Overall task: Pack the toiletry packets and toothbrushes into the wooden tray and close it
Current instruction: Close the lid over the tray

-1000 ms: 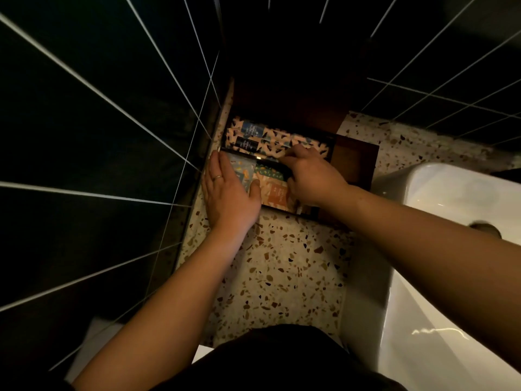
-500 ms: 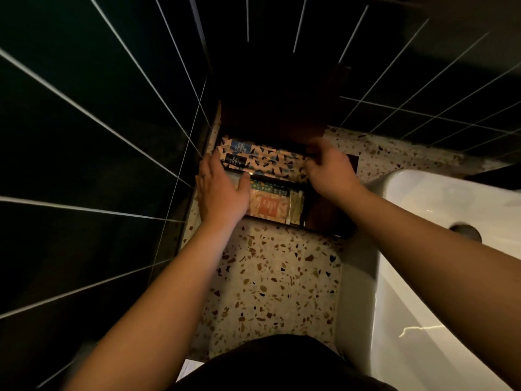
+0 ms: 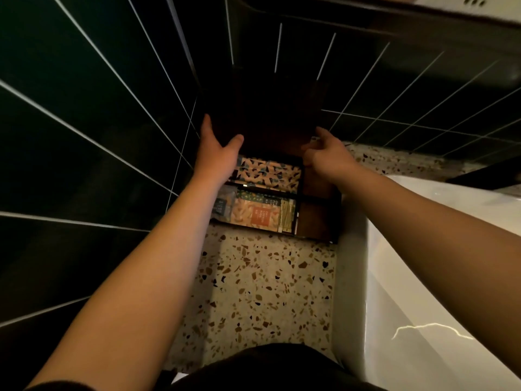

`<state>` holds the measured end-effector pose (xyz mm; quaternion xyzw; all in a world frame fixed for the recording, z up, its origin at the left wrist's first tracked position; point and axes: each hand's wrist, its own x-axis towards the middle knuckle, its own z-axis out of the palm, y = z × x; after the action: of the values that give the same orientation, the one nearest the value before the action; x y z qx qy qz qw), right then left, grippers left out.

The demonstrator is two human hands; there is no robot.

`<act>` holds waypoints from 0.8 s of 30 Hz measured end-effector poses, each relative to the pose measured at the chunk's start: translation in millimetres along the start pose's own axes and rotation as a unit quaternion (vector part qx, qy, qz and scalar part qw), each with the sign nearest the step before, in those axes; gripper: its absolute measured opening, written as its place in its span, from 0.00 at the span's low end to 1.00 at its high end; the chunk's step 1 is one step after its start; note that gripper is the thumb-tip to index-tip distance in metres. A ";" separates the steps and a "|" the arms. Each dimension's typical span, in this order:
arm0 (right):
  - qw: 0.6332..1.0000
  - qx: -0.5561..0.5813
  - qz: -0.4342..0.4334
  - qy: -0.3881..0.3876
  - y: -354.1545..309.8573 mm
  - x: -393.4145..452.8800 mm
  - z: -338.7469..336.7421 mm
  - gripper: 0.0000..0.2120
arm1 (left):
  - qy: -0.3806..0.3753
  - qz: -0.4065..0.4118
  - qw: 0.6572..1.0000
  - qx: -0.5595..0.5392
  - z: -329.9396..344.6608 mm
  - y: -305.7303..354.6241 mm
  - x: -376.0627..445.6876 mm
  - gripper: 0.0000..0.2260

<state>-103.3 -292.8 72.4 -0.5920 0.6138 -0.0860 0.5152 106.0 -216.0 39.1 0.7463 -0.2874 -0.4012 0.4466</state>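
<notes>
Hands on raised lid, tray open.
Left hand (image 3: 217, 149) and right hand (image 3: 328, 155) grip lid (image 3: 265, 108) edges; packets (image 3: 260, 213) fill wooden tray (image 3: 317, 218) on counter (image 3: 267, 292).

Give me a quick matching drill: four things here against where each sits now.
Things:
1. lid
2. orange packet
3. sink
4. patterned boxes

Places:
A. tray's far compartment
B. right of the tray
C. raised, held by both hands
D. tray's near compartment

Pairs: 1-C, 2-D, 3-B, 4-A
</notes>
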 end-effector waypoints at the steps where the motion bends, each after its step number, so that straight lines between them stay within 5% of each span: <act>1: 1.000 0.011 0.002 -0.004 0.2 -0.3 -0.6 0.35 | 0.000 -0.001 1.000 -0.008 -0.2 1.8 1.4 0.37; 11: 0.990 0.140 0.017 -0.003 -1.9 -24.8 0.2 0.25 | 0.003 -0.001 0.997 -0.081 -12.2 5.5 -12.4 0.27; 19: 0.948 0.306 0.087 -0.025 7.2 -56.8 -1.0 0.18 | 0.042 -0.062 0.981 -0.179 -25.5 -2.9 -42.6 0.31; 24: 0.943 0.308 0.122 -0.026 16.2 -74.3 3.6 0.10 | 0.084 -0.076 0.969 -0.219 -37.1 -13.7 -73.0 0.28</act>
<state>-128.2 -225.8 98.6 -0.3272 0.6109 -0.1922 0.6949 101.3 -136.4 62.1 0.6807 -0.0967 -0.4231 0.5902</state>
